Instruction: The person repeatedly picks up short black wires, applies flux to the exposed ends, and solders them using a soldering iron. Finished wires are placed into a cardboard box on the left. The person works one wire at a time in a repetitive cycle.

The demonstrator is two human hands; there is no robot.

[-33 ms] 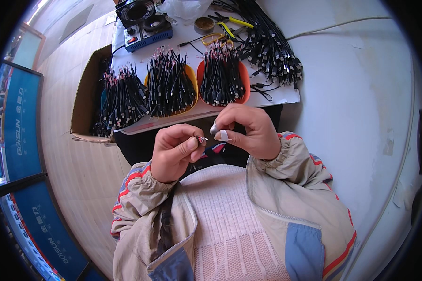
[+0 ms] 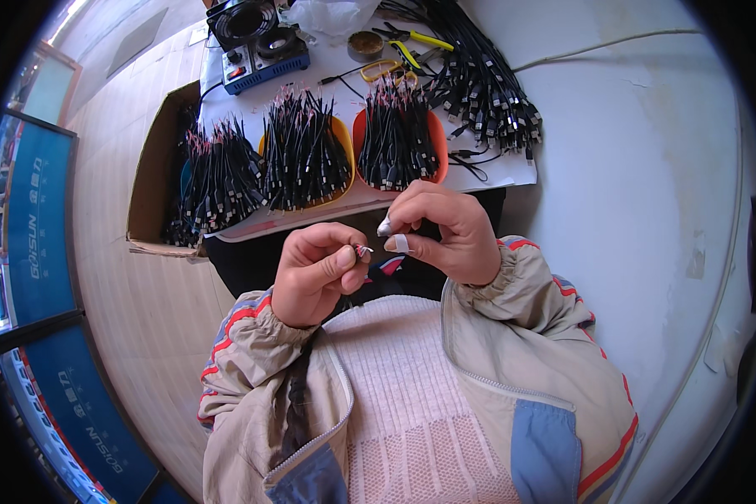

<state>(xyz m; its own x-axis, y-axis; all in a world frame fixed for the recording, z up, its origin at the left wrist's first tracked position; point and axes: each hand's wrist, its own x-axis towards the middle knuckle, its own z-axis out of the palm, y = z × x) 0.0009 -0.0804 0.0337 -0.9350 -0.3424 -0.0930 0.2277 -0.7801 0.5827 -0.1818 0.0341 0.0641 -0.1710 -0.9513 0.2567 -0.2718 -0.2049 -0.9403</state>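
Note:
My left hand (image 2: 315, 273) is closed in a pinch, thumb against forefinger. From it stick the short red and white wire ends (image 2: 363, 251) of a cable, whose remaining length is mostly hidden by the hand. To its right, a little higher, is my right hand (image 2: 449, 231), with forefinger and thumb curved and a gap between their tips. White wrapping covers the forefinger tip, and a white strip circles the thumb. I see nothing held between those fingers. The two hands are apart, just in front of the table edge.
Bundles of short black USB cables stand in a yellow bin (image 2: 344, 139) and a red bin (image 2: 439, 139), with another bundle (image 2: 218, 181) by a cardboard box (image 2: 147, 202). Behind lie a blue-based device with a fan (image 2: 265, 71), a round tin (image 2: 365, 45), yellow-handled cutters (image 2: 407, 55) and more cables (image 2: 487, 92).
The right forefinger has shifted slightly and its wrapped tip sits a touch differently. My left hand and the wire ends stay almost where they were.

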